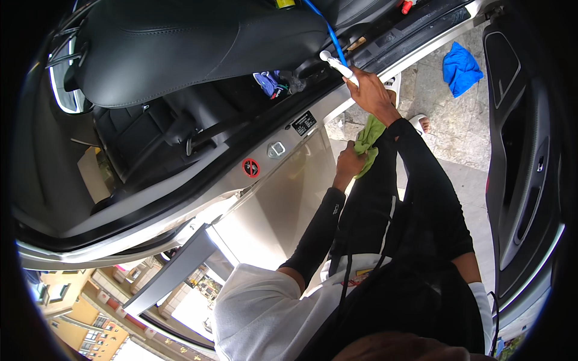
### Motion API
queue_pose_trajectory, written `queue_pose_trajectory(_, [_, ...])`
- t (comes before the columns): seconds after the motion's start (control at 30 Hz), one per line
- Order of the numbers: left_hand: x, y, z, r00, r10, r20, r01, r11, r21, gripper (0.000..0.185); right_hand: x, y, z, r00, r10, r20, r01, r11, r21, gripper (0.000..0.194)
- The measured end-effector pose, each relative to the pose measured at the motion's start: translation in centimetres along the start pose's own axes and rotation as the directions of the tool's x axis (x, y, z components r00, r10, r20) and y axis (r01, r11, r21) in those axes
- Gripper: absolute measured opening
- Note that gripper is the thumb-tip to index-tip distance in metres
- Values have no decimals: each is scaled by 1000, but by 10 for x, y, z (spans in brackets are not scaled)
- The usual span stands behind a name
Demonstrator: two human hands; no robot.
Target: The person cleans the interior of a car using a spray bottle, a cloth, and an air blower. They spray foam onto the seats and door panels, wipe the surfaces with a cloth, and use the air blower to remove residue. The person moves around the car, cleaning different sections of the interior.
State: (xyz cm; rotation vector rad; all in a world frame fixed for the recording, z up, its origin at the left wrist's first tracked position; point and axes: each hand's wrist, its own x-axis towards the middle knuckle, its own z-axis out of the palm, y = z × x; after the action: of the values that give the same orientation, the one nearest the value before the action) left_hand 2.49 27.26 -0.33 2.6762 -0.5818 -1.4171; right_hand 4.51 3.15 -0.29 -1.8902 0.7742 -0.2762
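Note:
My right hand (371, 92) grips a white air or spray gun (339, 67) just above the door sill. A blue hose (335, 38) leads up from near the gun, past the front edge of the black leather car seat (198, 49). Closer to my body, my left hand (350, 163) is closed around a bunched green cloth (371, 133), in front of my black trouser leg. Beyond the sill (336, 100), in the car's footwell behind the seat, lies a bundle of purple-blue fabric (270, 83); its lower part is in shadow.
The open front door (526, 149) stands at right, and the open rear door (176, 266) at lower left. A blue cloth (461, 70) lies on the paving (456, 122). A metal striker (276, 149) juts from the door pillar. A red-tipped object (407, 6) rests by the far sill.

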Motion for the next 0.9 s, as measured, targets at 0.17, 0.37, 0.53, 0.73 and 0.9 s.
queue_pose_trajectory(0.17, [-5, -3, 10, 1000, -5, -26, 5, 1000, 2, 55, -11, 19, 4, 998, 69, 4, -68, 990, -126, 38])
queue_pose_trajectory(0.37, [-10, -16, 9, 992, -57, -109, 42, 990, -135, 50, -33, 2, -1, 959, -96, 265, 169, 949, -267, 40])
queue_pose_trajectory(0.53, [-4, 6, -9, 822, -139, -553, -234, 803, -549, 40, -54, -8, -17, 947, -269, 174, 270, 963, 16, 48])
queue_pose_trajectory(0.73, [130, 75, -104, 721, -234, -652, -663, 40, -747, 71, -46, -12, -54, 999, -19, -34, 20, 1000, 23, 38])
queue_pose_trajectory(0.9, [320, 13, -119, 666, -667, -333, -605, -222, -765, 72, -51, -47, -95, 992, 34, 118, -41, 998, 53, 41])
